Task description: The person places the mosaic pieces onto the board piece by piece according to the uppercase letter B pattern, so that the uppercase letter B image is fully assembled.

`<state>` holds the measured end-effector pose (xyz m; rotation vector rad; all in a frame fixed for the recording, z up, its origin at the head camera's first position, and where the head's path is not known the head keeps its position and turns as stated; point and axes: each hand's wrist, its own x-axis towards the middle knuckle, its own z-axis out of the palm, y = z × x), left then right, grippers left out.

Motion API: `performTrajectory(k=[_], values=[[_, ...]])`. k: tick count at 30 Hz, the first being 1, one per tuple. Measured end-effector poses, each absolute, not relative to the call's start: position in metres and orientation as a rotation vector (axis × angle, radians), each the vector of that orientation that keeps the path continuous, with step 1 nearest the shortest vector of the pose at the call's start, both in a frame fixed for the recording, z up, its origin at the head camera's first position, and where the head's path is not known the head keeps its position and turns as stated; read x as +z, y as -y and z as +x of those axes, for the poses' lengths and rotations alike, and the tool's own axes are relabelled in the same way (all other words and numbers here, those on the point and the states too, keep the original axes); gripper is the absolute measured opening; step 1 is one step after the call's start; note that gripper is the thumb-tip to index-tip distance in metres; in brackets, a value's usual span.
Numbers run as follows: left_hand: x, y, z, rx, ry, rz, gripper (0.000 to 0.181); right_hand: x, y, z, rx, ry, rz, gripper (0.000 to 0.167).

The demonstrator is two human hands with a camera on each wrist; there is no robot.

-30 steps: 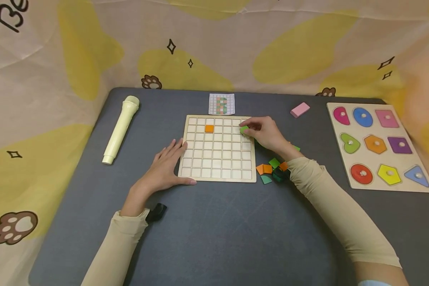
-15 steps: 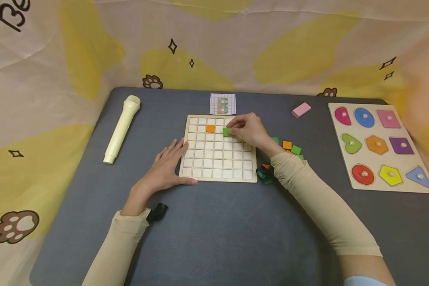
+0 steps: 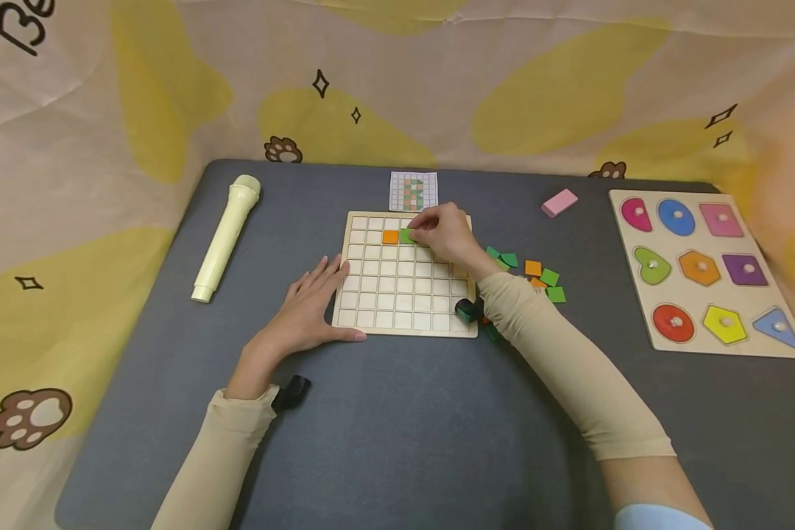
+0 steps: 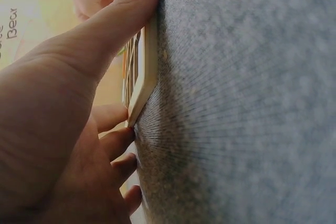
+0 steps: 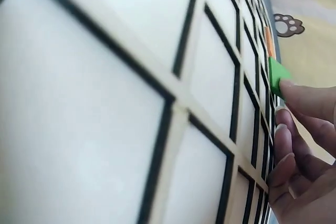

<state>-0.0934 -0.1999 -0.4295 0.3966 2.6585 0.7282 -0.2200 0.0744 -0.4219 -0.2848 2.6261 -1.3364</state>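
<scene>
Green tile (image 3: pixel 405 235) pinched in the right hand (image 3: pixel 449 234), on or just over the board (image 3: pixel 404 335), beside an orange tile (image 3: pixel 390 237) already slotted. Left hand (image 3: pixel 309 305) spread wide against the board's edge. Looks like the placing step; next move calls for squaring it into a slot. Loose tiles (image 3: pixel 550 277) right of both hands.

Even light fills the head view; the left wrist view is soft, with shadow beside the board (image 4: pixel 149 64).
</scene>
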Motion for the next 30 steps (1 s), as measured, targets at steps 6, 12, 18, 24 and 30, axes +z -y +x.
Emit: performTrajectory(k=[6, 12, 18, 24, 30], values=[[-0.430, 0.200, -0.094, 0.730, -2.662, 0.405, 0.125, -0.421, -0.073, -0.217, -1.247, -2.678, -0.320, 0.014], [-0.431, 0.200, -0.094, 0.737, -2.663, 0.410, 0.125, -0.419, -0.083, -0.213, -1.187, -2.644, -0.411, 0.024], [-0.431, 0.200, -0.094, 0.744, -2.663, 0.411, 0.125, -0.413, -0.115, -0.210, -1.051, -2.546, -0.513, 0.040], [-0.431, 0.201, -0.095, 0.739, -2.662, 0.416, 0.125, -0.409, -0.157, -0.207, -0.997, -2.499, -0.514, 0.050], [-0.430, 0.200, -0.095, 0.734, -2.658, 0.419, 0.125, -0.402, -0.194, -0.200, -0.955, -2.445, -0.469, 0.063]])
